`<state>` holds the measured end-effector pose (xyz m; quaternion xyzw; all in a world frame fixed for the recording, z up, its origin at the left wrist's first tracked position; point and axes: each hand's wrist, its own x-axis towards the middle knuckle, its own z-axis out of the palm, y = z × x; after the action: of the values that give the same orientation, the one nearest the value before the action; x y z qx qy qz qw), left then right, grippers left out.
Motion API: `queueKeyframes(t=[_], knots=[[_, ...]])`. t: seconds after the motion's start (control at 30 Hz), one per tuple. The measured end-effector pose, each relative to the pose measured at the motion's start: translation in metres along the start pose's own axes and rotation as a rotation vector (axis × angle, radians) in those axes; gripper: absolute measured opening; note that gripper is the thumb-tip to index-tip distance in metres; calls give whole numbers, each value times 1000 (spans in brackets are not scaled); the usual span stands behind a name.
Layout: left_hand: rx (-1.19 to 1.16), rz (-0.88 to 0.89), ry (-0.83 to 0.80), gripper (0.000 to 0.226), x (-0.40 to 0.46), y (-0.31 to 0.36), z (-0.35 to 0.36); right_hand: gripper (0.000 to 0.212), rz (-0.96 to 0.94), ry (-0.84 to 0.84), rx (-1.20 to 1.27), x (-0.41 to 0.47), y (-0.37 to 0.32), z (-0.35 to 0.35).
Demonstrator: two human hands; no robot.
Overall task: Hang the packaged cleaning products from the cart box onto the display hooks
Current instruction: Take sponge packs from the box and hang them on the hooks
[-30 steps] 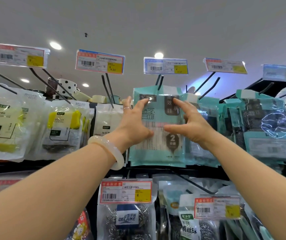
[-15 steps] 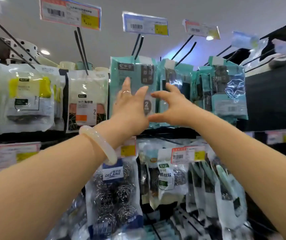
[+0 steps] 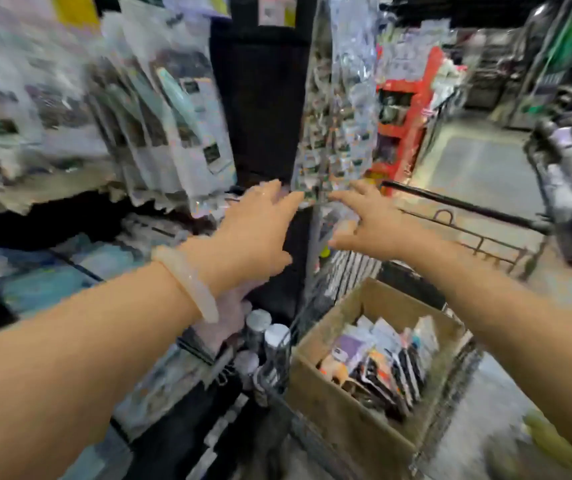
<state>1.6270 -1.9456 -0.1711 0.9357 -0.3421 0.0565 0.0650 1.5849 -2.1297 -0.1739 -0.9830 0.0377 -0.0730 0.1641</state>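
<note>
The view is blurred by motion. My left hand [image 3: 255, 233], with a pale bangle at the wrist, is stretched out with straight fingers and holds nothing. My right hand [image 3: 369, 223] is also spread and empty, a little to the right of it. Below both hands a brown cardboard box [image 3: 343, 410] sits in a wire cart [image 3: 451, 407]; several packaged cleaning products [image 3: 381, 358] stand upright inside it. Packaged goods [image 3: 160, 109] hang in rows on the display at the upper left.
A black upright panel [image 3: 264, 98] separates the hanging packs from a strip of small packets [image 3: 333, 109]. The cart's black handle bar [image 3: 461, 206] crosses at the right. Metal-capped cans [image 3: 264, 330] stand left of the box. A red display stand [image 3: 406, 109] and an aisle floor lie beyond.
Both hands have let go of the teal pack left hanging on its hook and dropped away. My view has swung down and right from the upper hooks to the cart and box.
</note>
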Motion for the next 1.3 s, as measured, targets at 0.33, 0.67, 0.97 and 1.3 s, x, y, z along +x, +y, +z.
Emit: queueKeyframes(t=[0.33,0.67,0.97,1.3], knots=[[-133,92,-458,80,45,83,227,79,386,-374,-54,-52,187,157],[-172,-65,-748,83,84,84,334,82,705,-473,402,-58,242,265],[-295,-91,-873,67,130,68,428,80,1066,-304,803,-11,258,366],[-374,-154,-981,47,151,51,465,48,1438,-120,901,22,272,424]])
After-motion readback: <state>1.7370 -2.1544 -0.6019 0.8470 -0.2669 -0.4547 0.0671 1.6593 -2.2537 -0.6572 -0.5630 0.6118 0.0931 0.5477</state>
